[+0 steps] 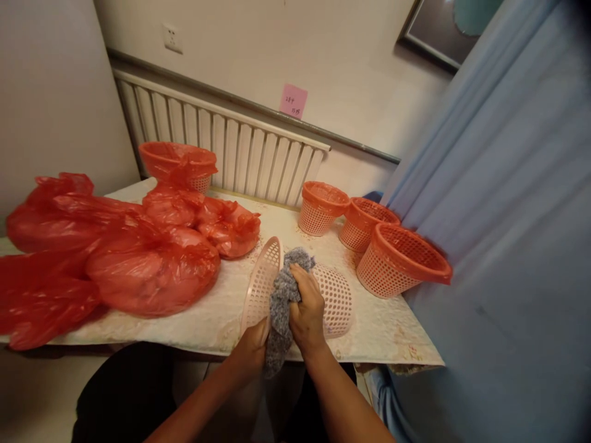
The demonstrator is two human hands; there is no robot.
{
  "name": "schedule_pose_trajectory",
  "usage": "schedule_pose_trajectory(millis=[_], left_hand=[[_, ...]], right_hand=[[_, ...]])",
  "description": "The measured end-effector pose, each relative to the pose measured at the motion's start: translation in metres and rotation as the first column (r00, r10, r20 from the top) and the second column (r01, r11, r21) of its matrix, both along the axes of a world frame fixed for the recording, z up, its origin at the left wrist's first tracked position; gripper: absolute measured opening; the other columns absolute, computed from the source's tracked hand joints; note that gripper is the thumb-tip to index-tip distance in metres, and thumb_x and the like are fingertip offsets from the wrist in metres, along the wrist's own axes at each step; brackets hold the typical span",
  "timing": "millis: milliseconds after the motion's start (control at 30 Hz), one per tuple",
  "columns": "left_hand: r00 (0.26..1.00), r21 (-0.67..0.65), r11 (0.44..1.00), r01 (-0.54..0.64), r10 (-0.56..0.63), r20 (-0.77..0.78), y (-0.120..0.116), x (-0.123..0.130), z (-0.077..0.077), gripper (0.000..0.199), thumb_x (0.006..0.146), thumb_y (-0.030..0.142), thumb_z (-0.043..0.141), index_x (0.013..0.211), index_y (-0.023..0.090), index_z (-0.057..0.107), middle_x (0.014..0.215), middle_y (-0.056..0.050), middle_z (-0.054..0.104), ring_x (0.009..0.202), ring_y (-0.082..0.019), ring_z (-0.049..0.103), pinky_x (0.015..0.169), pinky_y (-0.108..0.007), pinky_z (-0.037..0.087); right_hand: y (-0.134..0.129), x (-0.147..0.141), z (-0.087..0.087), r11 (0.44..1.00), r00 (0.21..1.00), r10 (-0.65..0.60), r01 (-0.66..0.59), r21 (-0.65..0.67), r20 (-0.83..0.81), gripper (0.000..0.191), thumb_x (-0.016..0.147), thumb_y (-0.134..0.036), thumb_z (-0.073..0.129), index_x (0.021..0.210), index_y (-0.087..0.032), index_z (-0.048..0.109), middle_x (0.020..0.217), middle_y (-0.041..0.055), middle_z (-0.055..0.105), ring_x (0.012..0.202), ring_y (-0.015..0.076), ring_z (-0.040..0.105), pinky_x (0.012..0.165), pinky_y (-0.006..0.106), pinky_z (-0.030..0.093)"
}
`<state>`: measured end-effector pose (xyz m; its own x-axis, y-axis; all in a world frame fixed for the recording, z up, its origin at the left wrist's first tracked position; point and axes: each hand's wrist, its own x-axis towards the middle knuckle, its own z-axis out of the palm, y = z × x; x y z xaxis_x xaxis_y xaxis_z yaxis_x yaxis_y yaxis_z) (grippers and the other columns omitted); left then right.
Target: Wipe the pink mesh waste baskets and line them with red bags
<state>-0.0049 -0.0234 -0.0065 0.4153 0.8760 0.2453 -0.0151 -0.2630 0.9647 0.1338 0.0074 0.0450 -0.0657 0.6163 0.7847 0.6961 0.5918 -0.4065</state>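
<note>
A pale pink perforated plastic basket (337,300) lies on its side near the table's front edge, its open mouth toward the left. My right hand (307,307) is closed round a bunched grey cloth (281,298), which it presses against the basket near the rim. Lower down, my left hand (253,347) grips the basket's rim (263,277), thumb and fingers closed. The cloth hangs down between both hands and hides part of the basket's side.
Several full red plastic bags (157,271) crowd the table's left side. Behind them stands a basket lined with a red bag (178,159). Three more lined baskets (392,261) stand at the right, beside a blue curtain (498,246). A radiator (231,141) runs along the wall.
</note>
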Motion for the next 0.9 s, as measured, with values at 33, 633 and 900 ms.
schedule_pose_trajectory(millis=[33, 633, 900], left_hand=[[1.000, 0.003, 1.000, 0.012, -0.012, 0.015, -0.002, 0.000, -0.002, 0.025, 0.084, 0.023, 0.055, 0.106, 0.017, 0.066, 0.105, -0.005, 0.071, 0.102, -0.025, 0.062, 0.094, -0.034, 0.048], [0.995, -0.079, 0.992, -0.102, 0.100, -0.030, 0.006, 0.008, 0.023, 0.039, 0.085, 0.024, 0.050, 0.121, 0.014, 0.059, 0.120, -0.009, 0.068, 0.112, -0.026, 0.061, 0.101, -0.037, 0.045], [0.995, -0.080, 0.992, -0.098, 0.097, -0.022, 0.012, 0.007, 0.025, 0.039, 0.084, 0.026, 0.051, 0.119, 0.013, 0.060, 0.117, -0.010, 0.070, 0.111, -0.027, 0.062, 0.100, -0.040, 0.045]], right_hand=[[0.003, 0.001, 0.003, 1.000, 1.000, -0.008, 0.008, -0.006, -0.012, 0.071, 0.058, -0.004, 0.037, 0.125, -0.016, 0.057, 0.129, 0.0092, 0.060, 0.126, 0.0210, 0.051, 0.111, 0.048, 0.036], [0.013, 0.091, -0.037, 0.956, 0.956, -0.279, 0.267, -0.119, -0.090, 0.062, 0.063, -0.008, 0.039, 0.121, -0.017, 0.062, 0.124, 0.0081, 0.064, 0.119, 0.0227, 0.056, 0.106, 0.046, 0.040], [-0.013, 0.126, -0.080, 0.844, 0.800, -0.533, 0.481, -0.238, -0.276, 0.058, 0.070, -0.016, 0.044, 0.125, -0.015, 0.059, 0.125, 0.0106, 0.063, 0.117, 0.0260, 0.057, 0.103, 0.045, 0.042]])
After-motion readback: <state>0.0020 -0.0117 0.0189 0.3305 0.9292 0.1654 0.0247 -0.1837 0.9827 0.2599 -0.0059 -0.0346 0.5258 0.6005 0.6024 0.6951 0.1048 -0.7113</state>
